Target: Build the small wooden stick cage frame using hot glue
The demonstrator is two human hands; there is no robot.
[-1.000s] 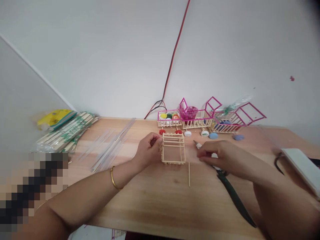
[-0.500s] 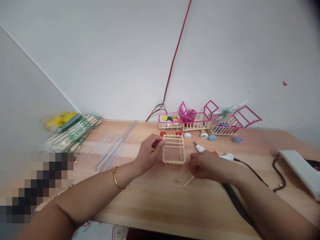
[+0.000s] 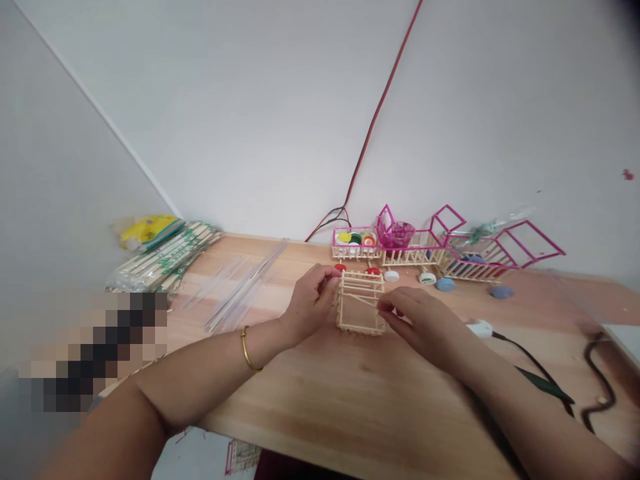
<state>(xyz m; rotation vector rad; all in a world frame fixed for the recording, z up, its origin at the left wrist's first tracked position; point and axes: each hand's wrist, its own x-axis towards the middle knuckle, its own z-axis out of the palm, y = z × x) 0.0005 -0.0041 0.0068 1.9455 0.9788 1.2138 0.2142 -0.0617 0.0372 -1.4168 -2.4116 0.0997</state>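
A small open frame of pale wooden sticks (image 3: 361,331) stands on the wooden table in front of me. My left hand (image 3: 314,297) pinches its upper left corner between thumb and fingers. At the frame's right side, my right hand (image 3: 417,317) pinches the end of a thin wooden stick (image 3: 361,298), which slants across the frame's opening below the upper bars. Whether the stick touches the side bars, I cannot tell. Behind my right hand, a white hot glue gun (image 3: 481,328) is mostly hidden; its rear end and black cord show.
Finished stick carts (image 3: 415,257) with pink trim and bottle-cap wheels line the wall. Clear glue sticks (image 3: 245,293) and bagged wooden sticks (image 3: 170,257) lie at left. A dark cable (image 3: 607,380) curls at right. Another person's pixelated arm (image 3: 100,353) is at far left.
My right hand has moved up and in to the frame, bringing the stick across it. My left hand keeps its hold. The view has shifted slightly left.
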